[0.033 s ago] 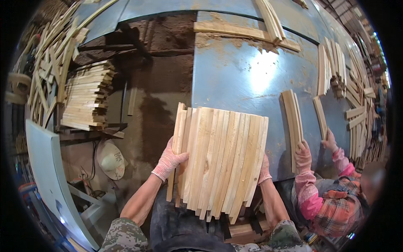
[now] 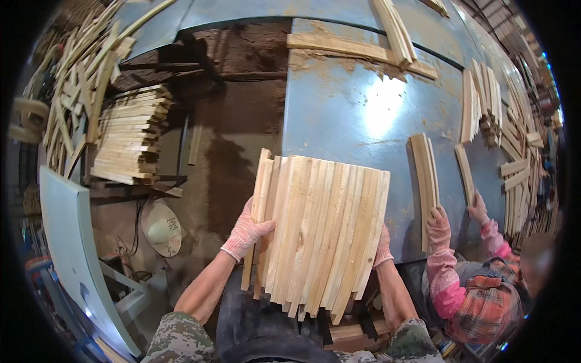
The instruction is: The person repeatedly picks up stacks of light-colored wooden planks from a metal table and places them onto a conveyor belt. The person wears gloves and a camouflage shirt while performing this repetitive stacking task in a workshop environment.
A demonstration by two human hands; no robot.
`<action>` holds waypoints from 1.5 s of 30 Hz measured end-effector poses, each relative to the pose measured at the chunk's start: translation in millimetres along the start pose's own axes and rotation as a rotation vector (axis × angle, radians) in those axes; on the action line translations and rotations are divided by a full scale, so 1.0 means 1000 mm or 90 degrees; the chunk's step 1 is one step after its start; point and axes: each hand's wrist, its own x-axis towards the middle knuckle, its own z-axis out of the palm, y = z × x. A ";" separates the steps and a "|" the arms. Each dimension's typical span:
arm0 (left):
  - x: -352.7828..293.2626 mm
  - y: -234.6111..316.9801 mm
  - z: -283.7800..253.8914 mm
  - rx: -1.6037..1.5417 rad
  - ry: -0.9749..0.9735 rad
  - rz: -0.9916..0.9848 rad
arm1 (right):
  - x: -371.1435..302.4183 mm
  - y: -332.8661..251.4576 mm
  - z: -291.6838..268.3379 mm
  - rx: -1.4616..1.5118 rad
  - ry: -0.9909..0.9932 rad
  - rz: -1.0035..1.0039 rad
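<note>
Between my two gloved hands is a bundle of pale wooden strips (image 2: 327, 236), side by side with uneven ends, held in front of my body. My left hand (image 2: 248, 230) presses on the bundle's left side, thumb toward the front; a couple of strips there stand slightly apart from the others. Gripping the right side is my right hand (image 2: 384, 248), its fingers mostly hidden behind the wood. The bundle overlaps the near left corner of a blue-grey metal table (image 2: 339, 115).
A co-worker in a plaid cap (image 2: 487, 308) at the right holds wooden strips (image 2: 426, 187) on the table. To the left stand a stack of strips (image 2: 130, 136), a heap of loose wood (image 2: 75, 91), a pale panel (image 2: 66, 242) and a hat (image 2: 162, 228). A long board (image 2: 345, 45) lies far back.
The surroundings have shifted slightly right and down in view. My hands keep the same grip on the bundle, which has barely moved.
</note>
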 end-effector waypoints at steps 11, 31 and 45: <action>-0.136 0.088 -0.096 0.121 0.187 0.141 | -0.058 -0.020 0.146 -0.091 -0.206 -0.033; -0.616 -0.008 -0.437 -0.141 0.754 0.214 | -0.390 0.356 0.619 -0.585 -0.772 0.188; -0.727 -0.053 -0.595 -0.309 0.764 0.154 | -0.462 0.605 0.759 -0.983 -0.997 -0.142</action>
